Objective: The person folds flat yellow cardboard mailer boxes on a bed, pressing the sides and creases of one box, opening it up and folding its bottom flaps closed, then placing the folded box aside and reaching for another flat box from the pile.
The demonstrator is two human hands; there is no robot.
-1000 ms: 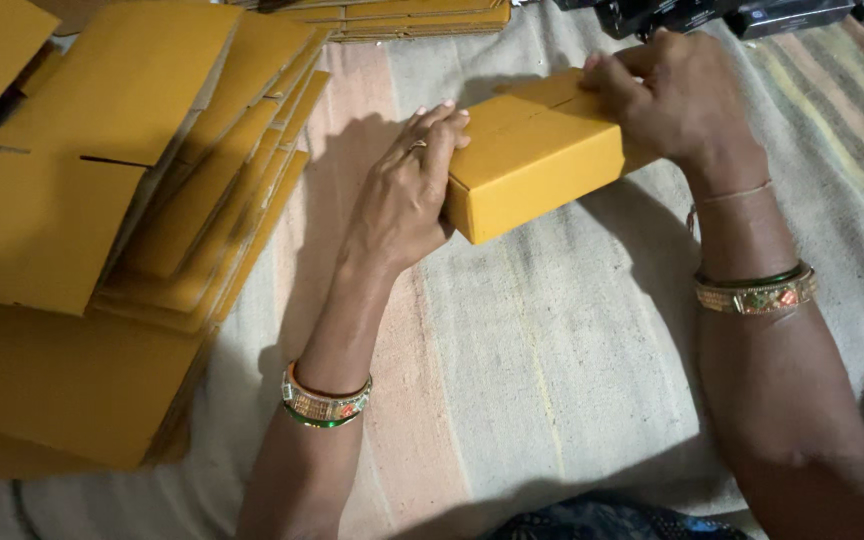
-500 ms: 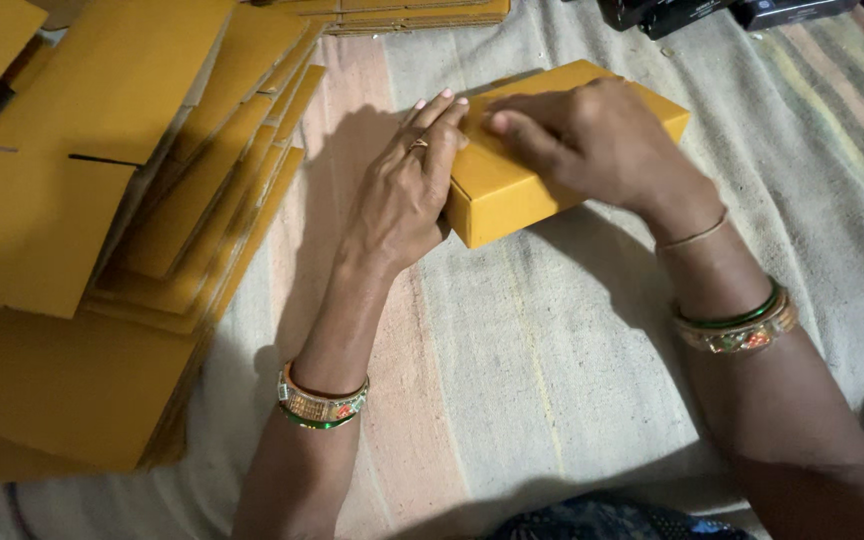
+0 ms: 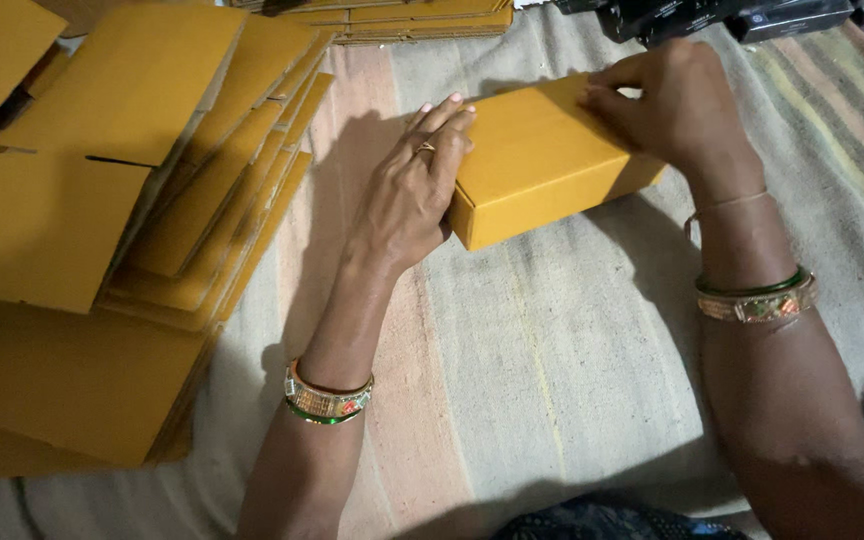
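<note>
Head view: looking down on two bare hands working a closed yellow cardboard box (image 3: 542,160) lying on a striped cloth (image 3: 552,360).

Left hand (image 3: 407,195) lying flat and open against the box's near left end, fingers (image 3: 444,125) stretched straight and together, tips reaching over the top edge, palm pressing the end face; gripping nothing, only bracing. Wearing a ring on one finger and a gold and green bangle (image 3: 327,398) on the wrist.

Right hand (image 3: 677,105) resting on the far right corner of the same box, fingers curled down and pinching at the top edge there, thumb side turned toward the left hand; hard to tell whether clamping a flap or merely pressing it. Carrying green and gold bangles (image 3: 757,300) lower on the forearm.

Box sitting between both hands, touching each, tilted slightly across the cloth.

Lying well off beyond the left hand: a fanned stack of flat yellow cardboard blanks (image 3: 122,180). Beyond the fingertips of both hands: more flat yellow blanks (image 3: 402,18), and beside them, past the right hand, dark boxes (image 3: 722,15).
</note>
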